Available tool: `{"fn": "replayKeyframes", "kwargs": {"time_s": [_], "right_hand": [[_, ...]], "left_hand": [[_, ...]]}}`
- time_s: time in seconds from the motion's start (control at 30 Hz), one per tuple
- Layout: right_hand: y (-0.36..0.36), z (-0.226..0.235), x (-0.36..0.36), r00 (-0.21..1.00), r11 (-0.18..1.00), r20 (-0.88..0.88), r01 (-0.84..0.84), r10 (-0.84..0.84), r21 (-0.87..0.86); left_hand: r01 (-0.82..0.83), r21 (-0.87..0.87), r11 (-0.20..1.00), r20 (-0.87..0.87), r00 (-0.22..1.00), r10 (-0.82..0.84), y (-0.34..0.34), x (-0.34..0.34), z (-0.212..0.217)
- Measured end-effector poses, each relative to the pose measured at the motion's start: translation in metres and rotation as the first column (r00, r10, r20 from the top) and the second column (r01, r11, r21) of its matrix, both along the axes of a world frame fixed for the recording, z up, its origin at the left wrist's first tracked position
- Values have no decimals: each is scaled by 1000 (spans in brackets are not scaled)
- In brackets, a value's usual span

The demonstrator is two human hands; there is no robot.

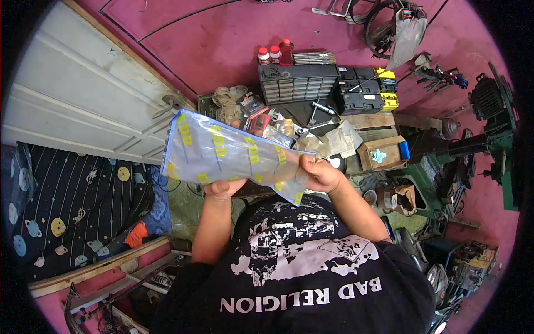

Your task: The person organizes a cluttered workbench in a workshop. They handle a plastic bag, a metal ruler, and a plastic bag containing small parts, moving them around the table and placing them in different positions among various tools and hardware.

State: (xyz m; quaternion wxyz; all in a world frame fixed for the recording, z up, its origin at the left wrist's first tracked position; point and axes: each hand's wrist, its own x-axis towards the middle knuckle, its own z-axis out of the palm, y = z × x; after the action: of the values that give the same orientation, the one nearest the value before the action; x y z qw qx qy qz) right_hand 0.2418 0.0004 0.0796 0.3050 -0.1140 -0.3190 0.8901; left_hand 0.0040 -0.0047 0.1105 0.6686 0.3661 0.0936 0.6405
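At frame centre we hold a clear plastic bag (pixel 228 156) with yellow markings, spread slanting from upper left to lower right. Our left hand (pixel 224 188) closes on its lower edge from beneath; our right hand (pixel 321 173) pinches its right end shut. Behind it, at upper centre, stand a grey drawer cabinet (pixel 297 82) and red bottles (pixel 276 54).

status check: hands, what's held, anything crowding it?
Left hand and right hand both gripping clear plastic bag with yellow markings, held up flat. Cluttered workbench right behind it; nothing touching.
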Motion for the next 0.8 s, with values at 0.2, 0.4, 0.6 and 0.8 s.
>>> {"fn": "replayKeyframes", "kwargs": {"time_s": [0.2,0.4,0.6,0.8], "right_hand": [[3,4,2,998,997,-23,-57,58,46],[5,2,-1,1000,993,8,18,-19,116],[10,-2,-1,995,958,103,-35,6,283],[15,-8,0,994,957,53,-108,97,268]], "left_hand": [[35,-83,996,28,999,-33,6,-3,-5],[-40,-143,989,140,988,60,5,6,5],[-147,-322,935,56,983,174,15,-27,-24],[-172,-383,907,64,975,212,16,-40,-31]]}}
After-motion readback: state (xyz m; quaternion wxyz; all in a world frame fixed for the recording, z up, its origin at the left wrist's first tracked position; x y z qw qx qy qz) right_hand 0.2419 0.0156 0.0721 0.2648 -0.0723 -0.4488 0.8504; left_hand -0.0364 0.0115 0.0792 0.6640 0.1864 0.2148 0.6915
